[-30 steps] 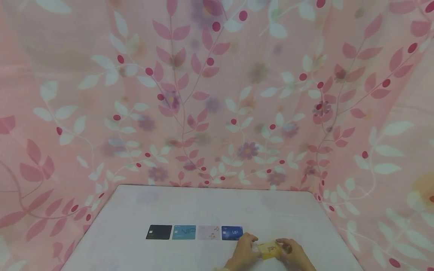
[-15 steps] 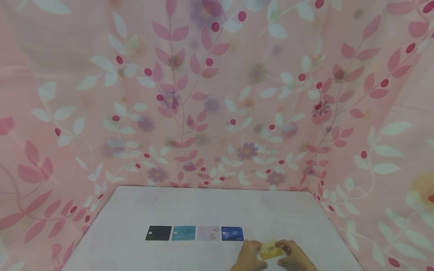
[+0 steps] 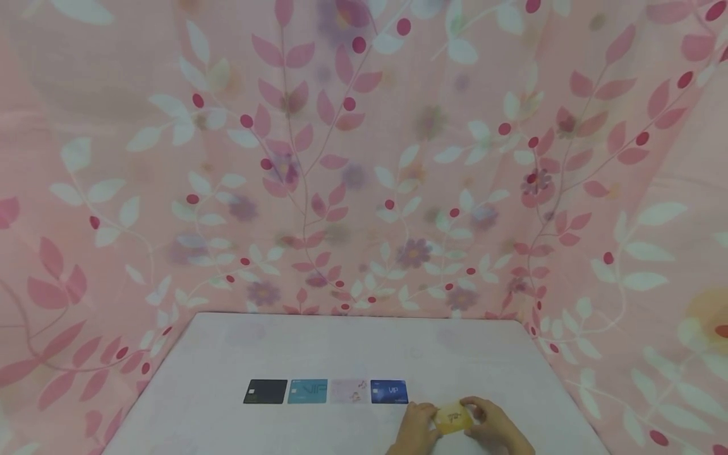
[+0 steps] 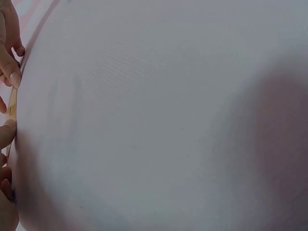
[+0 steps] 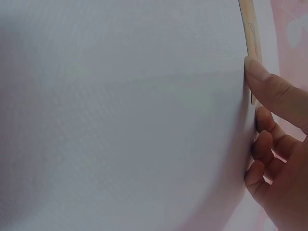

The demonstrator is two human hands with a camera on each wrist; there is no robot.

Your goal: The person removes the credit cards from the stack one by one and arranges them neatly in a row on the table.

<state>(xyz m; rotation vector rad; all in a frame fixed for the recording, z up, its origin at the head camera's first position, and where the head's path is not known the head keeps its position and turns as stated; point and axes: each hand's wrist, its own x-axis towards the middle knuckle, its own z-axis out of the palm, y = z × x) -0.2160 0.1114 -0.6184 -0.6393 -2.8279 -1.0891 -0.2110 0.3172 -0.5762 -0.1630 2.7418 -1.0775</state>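
Observation:
A yellow card point(image 3: 453, 418) with dark writing lies at the table's near right, between my two hands in the head view. My left hand point(image 3: 418, 428) pinches its left edge with thumb and fingers. At the opposite edge my right hand point(image 3: 493, 426) holds it the same way. Seen nearly edge-on, the card point(image 5: 249, 33) shows in the right wrist view with the right thumb point(image 5: 262, 77) on it. The left wrist view catches a thin strip of the card point(image 4: 12, 103) at its left border. Just beyond my left fingertips lies a blue VIP card point(image 3: 389, 392).
Left of the blue card, a pale floral card point(image 3: 349, 391), a teal VIP card point(image 3: 308, 391) and a black card point(image 3: 265, 392) continue the row on the white table point(image 3: 318, 347). Pink floral cloth point(image 3: 364, 221) hangs around the table's back and sides.
My left hand has shifted slightly right and toward me, off the blue card's corner, which now shows fully. The yellow card has turned a little between both hands. The row stays put.

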